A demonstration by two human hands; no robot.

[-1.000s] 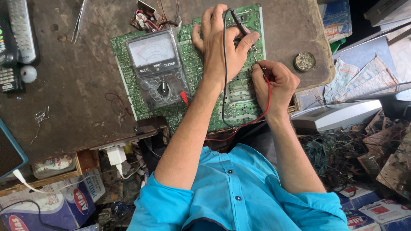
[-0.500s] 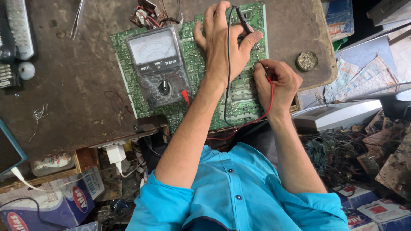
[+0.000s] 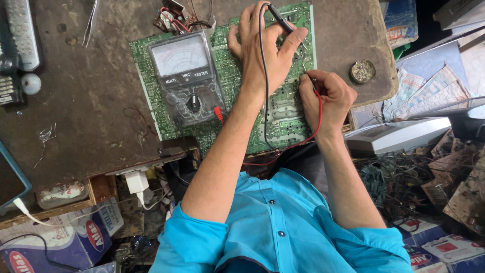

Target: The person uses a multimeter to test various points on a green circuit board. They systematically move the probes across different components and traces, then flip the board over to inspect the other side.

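Observation:
A green circuit board (image 3: 290,114) lies on a dark worn workbench (image 3: 86,121). On its left part rests an analog multimeter (image 3: 186,78) with a clear case and a round dial. My left hand (image 3: 262,48) lies over the board's upper middle and pinches a black test probe (image 3: 280,19), whose black lead runs down along my forearm. My right hand (image 3: 323,96) is on the board's right edge and grips a red test probe; its tip is hidden by my fingers. The red lead (image 3: 317,129) loops down off the board.
A small round tin (image 3: 362,71) sits at the bench's right edge. Loose components (image 3: 174,15) lie above the meter, and remote controls (image 3: 20,33) at the far left. A white charger (image 3: 136,183) and boxes (image 3: 60,237) are under the bench; tangled wires and scrap (image 3: 404,182) pile up on the right.
The view has shifted slightly. My left hand still rests on the board with the black probe, and my right hand stays at the board's right edge with the red probe.

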